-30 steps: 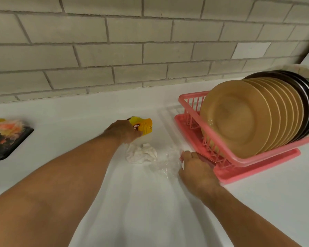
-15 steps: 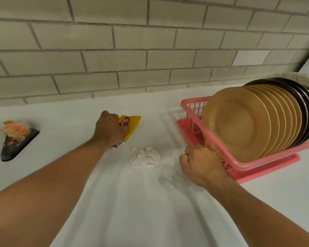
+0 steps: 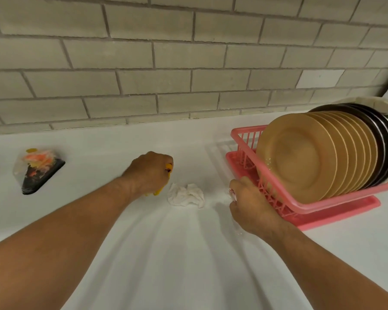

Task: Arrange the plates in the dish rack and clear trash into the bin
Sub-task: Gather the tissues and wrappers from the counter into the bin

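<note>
Wall (image 3: pixel 188 52): grey-beige bricks in a staggered pattern with darker grey joints; one brick (image 3: pixel 319 78) is paler, near white.
Table (image 3: pixel 177 253): plain white.
Dish rack (image 3: pixel 244 133): coral pink, slatted sides; drip tray (image 3: pixel 345 211) under it is the same pink.
Tan plates (image 3: pixel 300 157): plain, with paler rims.
Dark plates (image 3: pixel 383 139): deep brown to black.
Rearmost plate (image 3: pixel 376 101): white, with a green leaf motif at its edge.
Tissue (image 3: pixel 186 195): white.
Snack wrapper (image 3: pixel 169 168), in the left hand (image 3: pixel 148 173): yellow, with a trace of orange-red.
Plastic film (image 3: pixel 233 193), in the right hand (image 3: pixel 251 206): clear, colourless.
Triangular food container (image 3: pixel 39 173): black base, clear lid, with orange and yellow contents.
</note>
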